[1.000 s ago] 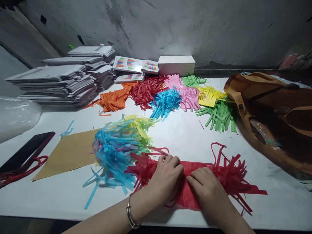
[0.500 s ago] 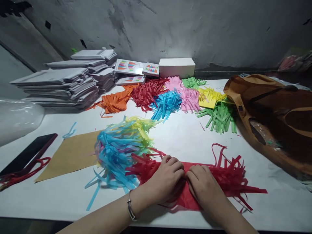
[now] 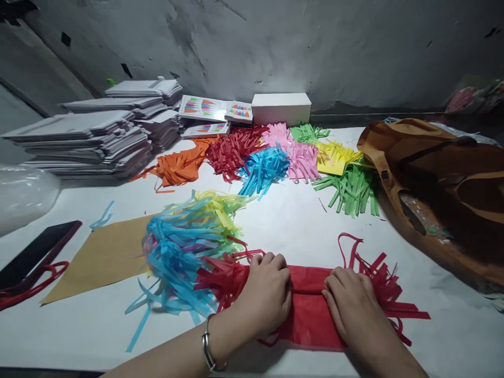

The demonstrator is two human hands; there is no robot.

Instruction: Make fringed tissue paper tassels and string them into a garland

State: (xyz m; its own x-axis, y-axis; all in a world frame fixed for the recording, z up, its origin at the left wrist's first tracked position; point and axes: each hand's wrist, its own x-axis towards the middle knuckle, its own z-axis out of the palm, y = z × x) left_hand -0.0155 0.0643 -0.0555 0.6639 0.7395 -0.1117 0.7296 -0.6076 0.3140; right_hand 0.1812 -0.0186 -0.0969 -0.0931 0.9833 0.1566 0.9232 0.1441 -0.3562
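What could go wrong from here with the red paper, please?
The red paper could crease crookedly, since a narrow fold runs between the left hand and the right hand. Its fringe at the left end might tangle with the blue streamers, which lie right beside it. It looks thin, so uneven pulling might tear it.

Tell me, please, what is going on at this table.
A person's bare left hand and right hand are on a red, thin-paper strip with fringed ends, fingers curled along a crease. A loose pile of blue and yellow paper streamers lies to the left; brightly coloured fringed paper bundles lie farther back.
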